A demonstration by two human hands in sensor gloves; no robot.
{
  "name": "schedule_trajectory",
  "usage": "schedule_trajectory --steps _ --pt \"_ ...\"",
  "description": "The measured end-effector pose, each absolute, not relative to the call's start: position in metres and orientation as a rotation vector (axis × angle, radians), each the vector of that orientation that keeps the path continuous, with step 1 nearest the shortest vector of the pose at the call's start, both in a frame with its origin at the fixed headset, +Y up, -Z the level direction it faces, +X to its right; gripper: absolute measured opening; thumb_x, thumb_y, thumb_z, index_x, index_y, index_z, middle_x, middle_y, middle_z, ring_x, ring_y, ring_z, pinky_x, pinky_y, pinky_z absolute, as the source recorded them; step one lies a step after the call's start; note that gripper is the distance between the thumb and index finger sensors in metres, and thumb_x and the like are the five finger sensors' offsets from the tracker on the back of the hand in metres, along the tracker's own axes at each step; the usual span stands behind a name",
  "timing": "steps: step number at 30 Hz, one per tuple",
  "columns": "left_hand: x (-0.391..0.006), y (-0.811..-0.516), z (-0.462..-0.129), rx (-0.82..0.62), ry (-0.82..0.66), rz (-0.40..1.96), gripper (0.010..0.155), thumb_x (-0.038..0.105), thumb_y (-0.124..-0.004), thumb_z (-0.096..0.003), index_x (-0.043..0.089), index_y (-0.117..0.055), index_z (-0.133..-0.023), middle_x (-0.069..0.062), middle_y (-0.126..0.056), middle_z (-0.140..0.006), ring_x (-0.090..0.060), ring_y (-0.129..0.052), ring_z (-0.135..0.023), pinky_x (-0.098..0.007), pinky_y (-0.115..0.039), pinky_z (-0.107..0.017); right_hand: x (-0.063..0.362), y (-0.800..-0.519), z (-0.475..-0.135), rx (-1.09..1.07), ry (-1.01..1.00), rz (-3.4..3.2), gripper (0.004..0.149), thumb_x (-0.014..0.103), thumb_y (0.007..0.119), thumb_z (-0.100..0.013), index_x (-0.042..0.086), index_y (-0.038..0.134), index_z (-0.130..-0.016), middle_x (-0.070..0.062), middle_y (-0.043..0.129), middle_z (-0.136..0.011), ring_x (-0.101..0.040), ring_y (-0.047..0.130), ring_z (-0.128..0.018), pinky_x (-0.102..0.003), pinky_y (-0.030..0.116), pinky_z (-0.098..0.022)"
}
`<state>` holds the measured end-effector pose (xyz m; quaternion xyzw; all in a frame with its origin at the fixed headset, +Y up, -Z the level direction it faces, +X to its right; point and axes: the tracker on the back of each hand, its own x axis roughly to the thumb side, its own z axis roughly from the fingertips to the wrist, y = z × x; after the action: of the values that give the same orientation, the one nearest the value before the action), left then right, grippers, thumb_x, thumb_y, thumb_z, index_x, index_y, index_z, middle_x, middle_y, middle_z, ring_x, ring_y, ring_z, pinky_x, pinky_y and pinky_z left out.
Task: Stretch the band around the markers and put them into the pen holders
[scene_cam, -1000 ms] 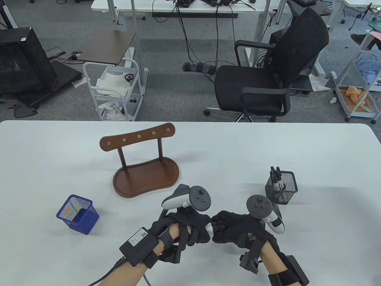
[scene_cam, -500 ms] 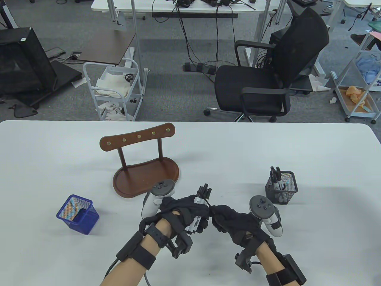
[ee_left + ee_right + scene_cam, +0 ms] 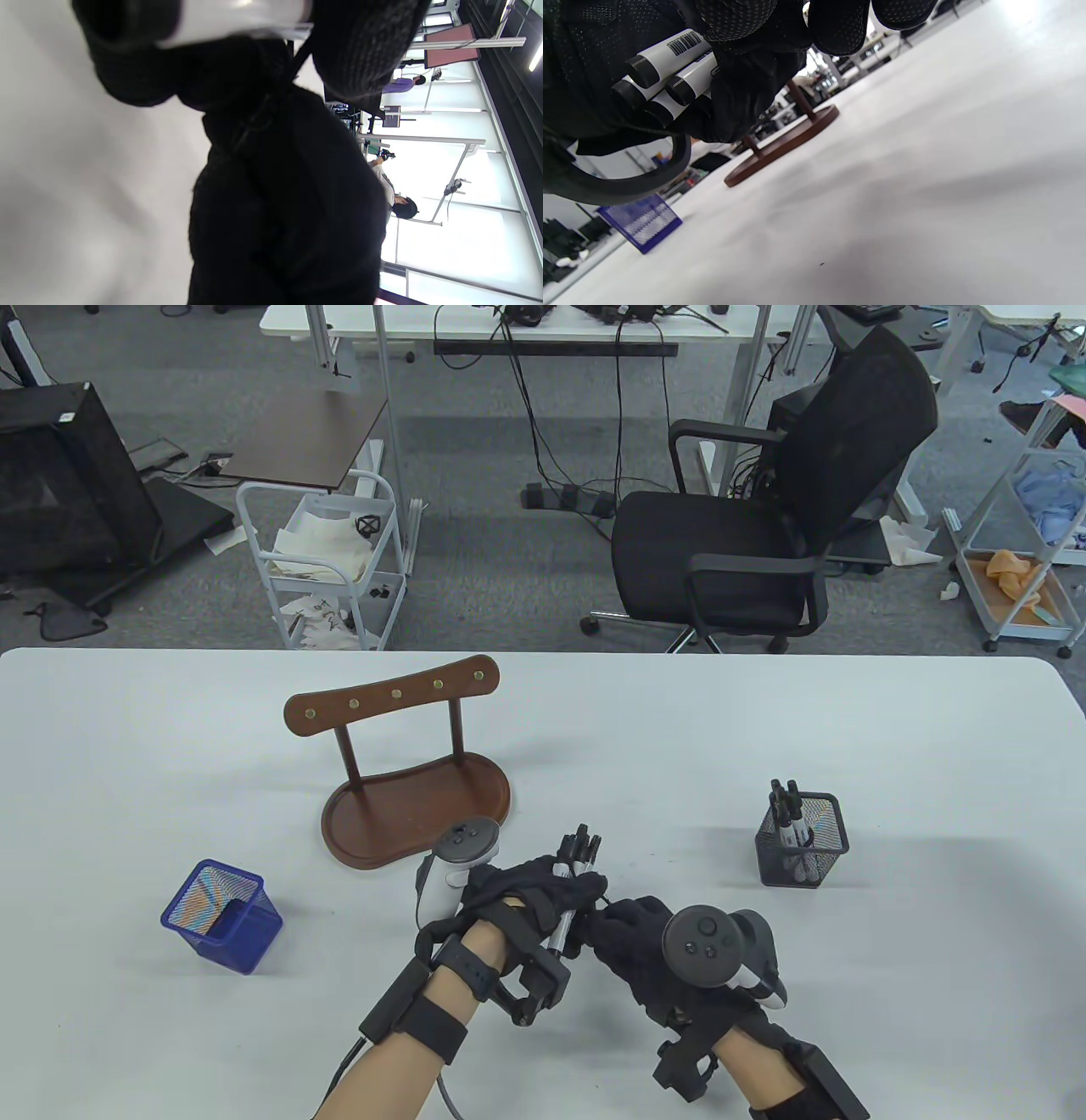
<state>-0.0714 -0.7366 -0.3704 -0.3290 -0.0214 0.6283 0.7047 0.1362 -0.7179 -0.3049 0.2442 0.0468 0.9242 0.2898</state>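
Left hand (image 3: 530,899) grips the marker bundle (image 3: 570,875), right hand (image 3: 632,937) pinching beside it, between wooden stand (image 3: 407,814) and 2 mesh holders (image 3: 802,840).

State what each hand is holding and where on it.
The left hand grips a bundle of markers around its middle. The right hand has its fingertips at the bundle; what they pinch cannot be told.

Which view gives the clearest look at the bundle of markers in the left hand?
The right wrist view: the markers show close up, white barrels and black end caps side by side in the left hand. The table view shows them small, black tips poking out past the glove. The left wrist view shows only dark glove and a blurred white shape.
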Motion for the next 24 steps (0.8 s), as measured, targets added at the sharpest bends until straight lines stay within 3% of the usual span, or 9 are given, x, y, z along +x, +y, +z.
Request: schedule_trajectory --steps 9,13,19,22,23,24 --pt "-0.066 -0.746 -0.380 -0.656 0.028 1.403 0.065 0.037 -0.080 -0.0592 0.004 -0.046 -0.104 -0.008 -0.089 -0.080 -0.017 -0.105 -0.048 -0.045 -0.093 -0.042 0.130 -0.717 -0.300 0.698 0.146 2.420 0.042 0.032 0.069 -0.051 0.039 0.065 -0.092 0.010 0.077 -0.093 -0.025 0.073 -0.088 -0.056 0.055 -0.078" --pt "-0.066 -0.748 -0.380 -0.641 -0.050 1.439 0.060 0.036 -0.077 -0.0612 0.009 -0.048 -0.106 -0.008 -0.088 -0.081 -0.018 -0.104 -0.051 -0.045 -0.092 -0.044 0.138 -0.716 -0.304 0.683 0.158 2.397 0.042 0.032 0.069 -0.051 0.040 0.066 -0.092 0.011 0.079 -0.092 -0.025 0.074 -0.088 -0.056 0.055 -0.078" --pt "-0.067 -0.737 -0.369 -0.612 -0.278 1.488 0.049 0.035 -0.073 -0.0630 0.015 -0.051 -0.102 -0.011 -0.074 -0.098 -0.023 -0.095 -0.072 -0.052 -0.085 -0.059 0.160 -0.715 -0.315 0.456 0.088 2.272 0.042 0.034 0.071 -0.051 0.034 0.071 -0.094 0.012 0.088 -0.083 -0.020 0.088 -0.073 -0.050 0.069 -0.069" --pt "-0.064 -0.727 -0.359 -0.585 -0.383 1.442 0.047 0.035 -0.073 -0.0626 0.019 -0.052 -0.101 -0.020 -0.048 -0.118 -0.044 -0.075 -0.100 -0.058 -0.082 -0.065 0.169 -0.724 -0.325 0.312 0.201 2.089 0.042 0.034 0.078 -0.050 0.030 0.077 -0.092 0.012 0.093 -0.080 -0.017 0.096 -0.061 -0.047 0.078 -0.061" --pt "-0.063 -0.724 -0.356 -0.562 -0.428 1.418 0.047 0.036 -0.073 -0.0627 0.020 -0.052 -0.102 -0.020 -0.043 -0.123 -0.053 -0.063 -0.108 -0.064 -0.078 -0.068 0.171 -0.728 -0.327 0.289 0.261 2.005 0.041 0.033 0.080 -0.050 0.030 0.078 -0.091 0.012 0.094 -0.079 -0.017 0.097 -0.060 -0.047 0.080 -0.059" --pt "-0.063 -0.723 -0.354 -0.537 -0.429 1.394 0.047 0.036 -0.073 -0.0624 0.020 -0.053 -0.101 -0.018 -0.048 -0.122 -0.051 -0.064 -0.108 -0.065 -0.076 -0.068 0.173 -0.729 -0.328 0.277 0.282 1.952 0.041 0.032 0.082 -0.049 0.030 0.079 -0.090 0.011 0.095 -0.079 -0.017 0.098 -0.059 -0.047 0.081 -0.058"
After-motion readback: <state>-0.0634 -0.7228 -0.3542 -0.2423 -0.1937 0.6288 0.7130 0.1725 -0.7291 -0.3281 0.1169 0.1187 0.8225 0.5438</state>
